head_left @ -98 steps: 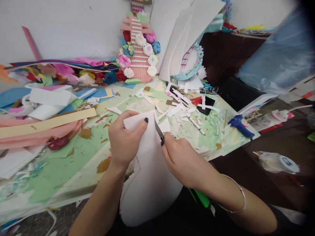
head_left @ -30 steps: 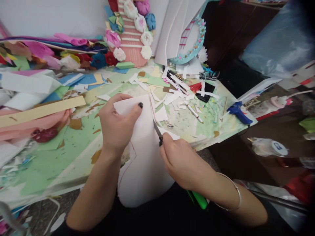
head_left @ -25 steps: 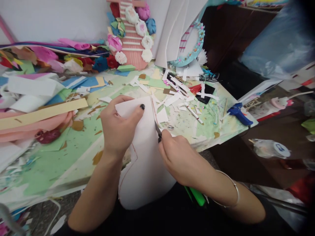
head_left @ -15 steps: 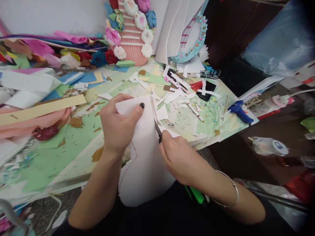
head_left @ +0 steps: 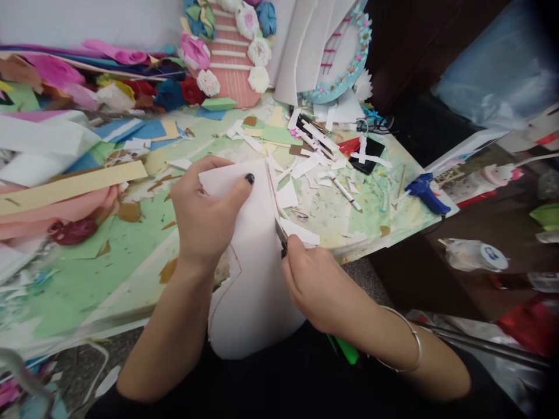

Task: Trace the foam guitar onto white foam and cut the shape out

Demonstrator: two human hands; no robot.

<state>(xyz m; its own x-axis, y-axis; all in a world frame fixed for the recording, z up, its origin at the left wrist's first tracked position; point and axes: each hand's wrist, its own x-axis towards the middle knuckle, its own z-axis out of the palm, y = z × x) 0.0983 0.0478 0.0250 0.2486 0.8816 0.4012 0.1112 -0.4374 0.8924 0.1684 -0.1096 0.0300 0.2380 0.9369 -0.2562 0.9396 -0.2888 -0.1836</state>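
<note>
Left hand pinches white sheet at its far end. Right hand grips scissors, blades on sheet's right edge, pointing away along its long axis.

Both forearms are bare, no sleeves in sight. The left hand has dark, almost black polish on the thumbnail. The right hand has a thin silver bangle sitting loose at the wrist. Dark clothing shows at the bottom edge.
</note>
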